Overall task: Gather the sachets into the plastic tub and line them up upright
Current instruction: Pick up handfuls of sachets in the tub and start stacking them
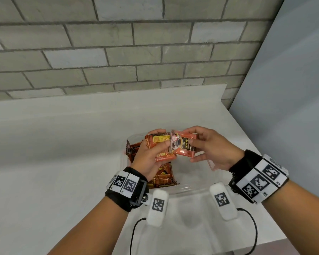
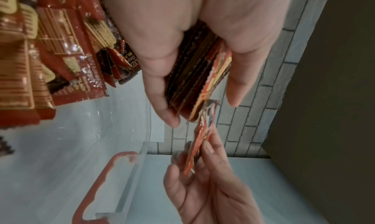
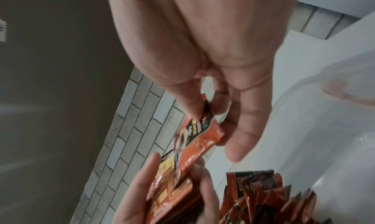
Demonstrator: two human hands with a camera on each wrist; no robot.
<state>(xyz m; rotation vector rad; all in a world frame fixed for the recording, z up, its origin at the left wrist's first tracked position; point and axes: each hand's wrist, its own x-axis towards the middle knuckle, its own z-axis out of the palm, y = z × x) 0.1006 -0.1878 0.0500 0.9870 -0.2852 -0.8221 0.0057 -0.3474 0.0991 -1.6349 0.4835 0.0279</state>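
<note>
My left hand (image 1: 151, 150) grips a stack of red-orange coffee sachets (image 1: 157, 140) between thumb and fingers, held above the clear plastic tub (image 1: 191, 189). The stack (image 2: 194, 76) shows edge-on in the left wrist view. My right hand (image 1: 208, 144) pinches a single sachet (image 1: 182, 145) printed with a coffee cup, its left edge touching the stack. That single sachet (image 3: 190, 142) hangs from thumb and forefinger in the right wrist view. More sachets (image 1: 162, 178) lie and lean in the tub's left part (image 2: 61, 54).
The tub sits on a white counter (image 1: 63, 144) against a grey brick wall (image 1: 118, 52). A red latch handle (image 2: 95, 184) is on the tub's end. A grey panel (image 1: 287, 89) bounds the right side. Cables (image 1: 133, 234) trail off the counter's front edge.
</note>
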